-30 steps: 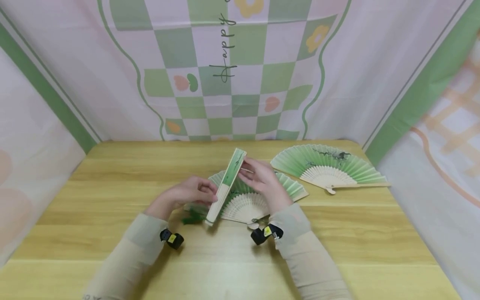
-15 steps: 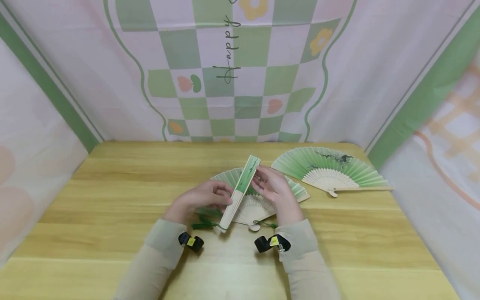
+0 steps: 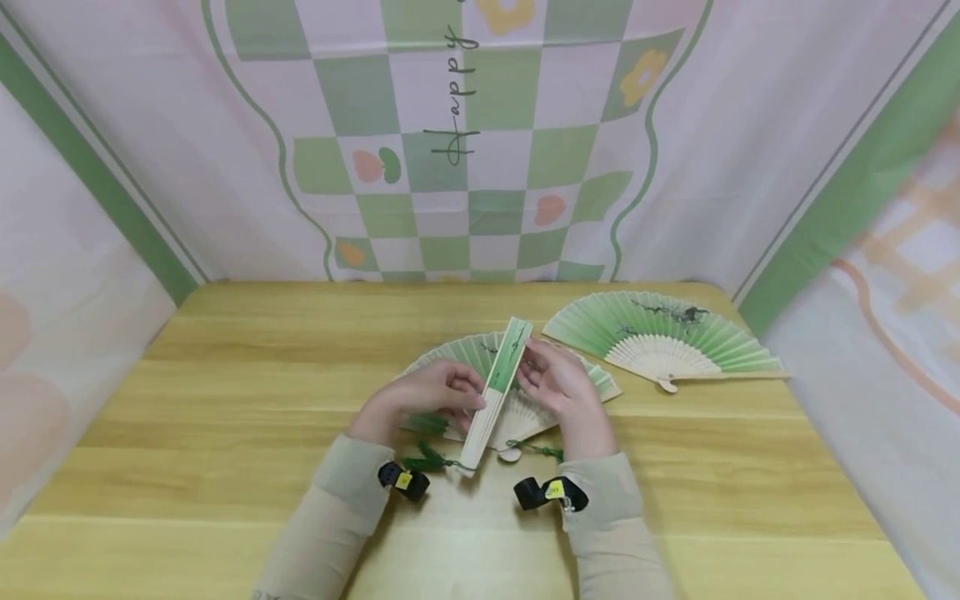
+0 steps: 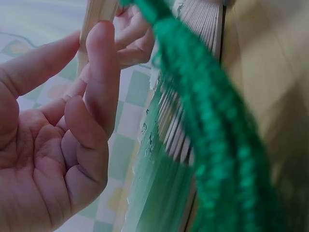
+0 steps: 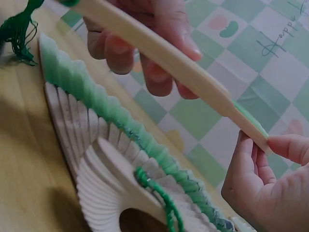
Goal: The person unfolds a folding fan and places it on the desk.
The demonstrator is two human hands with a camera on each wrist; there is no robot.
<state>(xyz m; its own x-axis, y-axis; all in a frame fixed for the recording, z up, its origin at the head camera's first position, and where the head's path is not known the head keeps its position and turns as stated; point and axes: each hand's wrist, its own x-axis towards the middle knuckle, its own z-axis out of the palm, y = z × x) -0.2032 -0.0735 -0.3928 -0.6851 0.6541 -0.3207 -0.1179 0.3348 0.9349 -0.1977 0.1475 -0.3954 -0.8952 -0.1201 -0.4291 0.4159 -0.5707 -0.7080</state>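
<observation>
Fingers, left hand (image 3: pixel 437 390): thumb and forefinger pinch the slatted lower part of the folded fan (image 3: pixel 492 404); the other fingers are curled loosely behind it.
Fingers, right hand (image 3: pixel 564 382): thumb and fingertips pinch the edge near the green far end, a narrow grip.
Folded fan: held aloft above the middle open fan (image 3: pixel 529 417), slanting, green end away from the person and to the right, pivot end toward the person.
Weight and stiffness: probably very light; stiff along its length while the slats lie together, springy if they spread.
Slip and fragility: dry, smooth sticks should grip well enough; the thin pleated leaf and slender slats look easy to crease or snap.
Best hold: likely the pale outer guards, pinched on both sides, rather than the leaf.
Folded fan's tassel (image 3: pixel 427 458): soft, twisted green cord, hanging loose at the pivot end and likely to swing.
Middle open fan: a scalloped half-round, green fading paler, over pale wood-like ribs; its own tassel (image 3: pixel 546 451) lies by the pivot.
Far open fan (image 3: pixel 663 337): spread at the right, dark branch pattern, one straight guard.
Table (image 3: pixel 225 400): smooth, yellowish wood grain.
Backdrop (image 3: pixel 495 92): checked green-and-white cloth, softly creased.
</observation>
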